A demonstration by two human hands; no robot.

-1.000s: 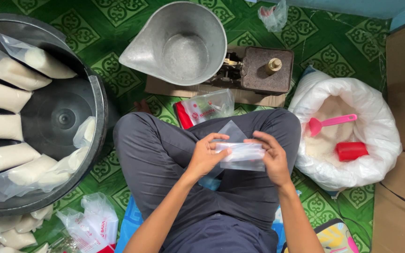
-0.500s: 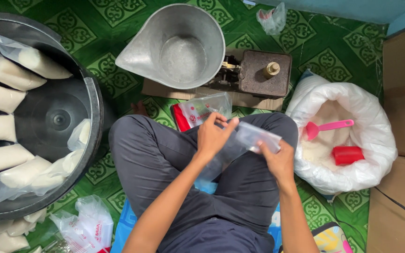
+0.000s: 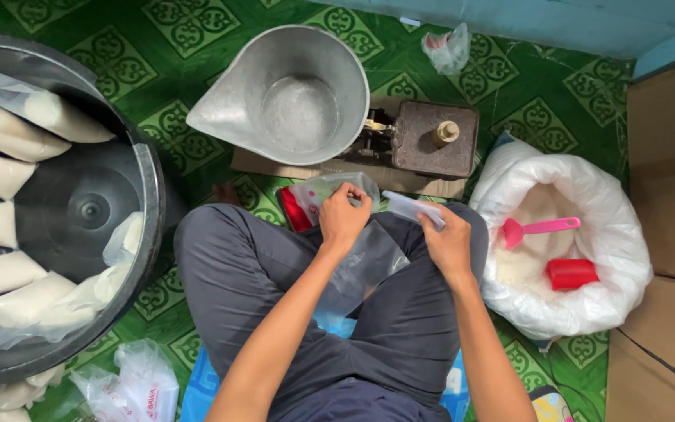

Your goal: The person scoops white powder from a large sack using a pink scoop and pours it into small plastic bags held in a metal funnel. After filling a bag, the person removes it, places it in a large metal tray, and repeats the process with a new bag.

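A clear empty plastic bag (image 3: 365,262) hangs over the person's lap, pinched at its top edge by the left hand (image 3: 343,219) and the right hand (image 3: 447,242). Just beyond the left hand lies a stack of clear bags (image 3: 330,191) beside a red packet (image 3: 294,211). At the left, sealed clear bags filled with white grain (image 3: 9,141) ring the inside of a dark basin (image 3: 146,195). At the right stands a large white sack (image 3: 587,195), open and holding white grain. Near left, a crumpled clear bag with red print (image 3: 134,387) lies on the floor. At the far wall sits a small knotted clear bag (image 3: 448,48).
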